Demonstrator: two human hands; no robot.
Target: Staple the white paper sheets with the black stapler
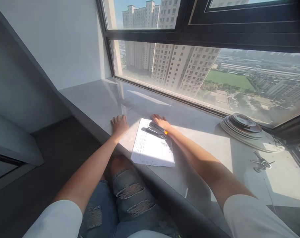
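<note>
My left hand [119, 125] rests palm down on the window sill, left of the paper, its fingers slightly bent and holding nothing. Beyond the upper right edge of the paper, my right hand [161, 122] lies on the sill with its fingers stretched out, also empty. Between my arms is a sheet or thin stack of white paper [152, 153] with printed lines, its lower edge near the sill's front edge. On its upper part lies a black stapler [158, 127] with an orange end, close to my right wrist.
Several stacked plates and round lids [249, 132] stand at the right by the window. In front of them sits a small metal part with thin arms [262, 164]. The sill [90, 99] runs along the dark window frame [150, 34]. My knees are below its front edge.
</note>
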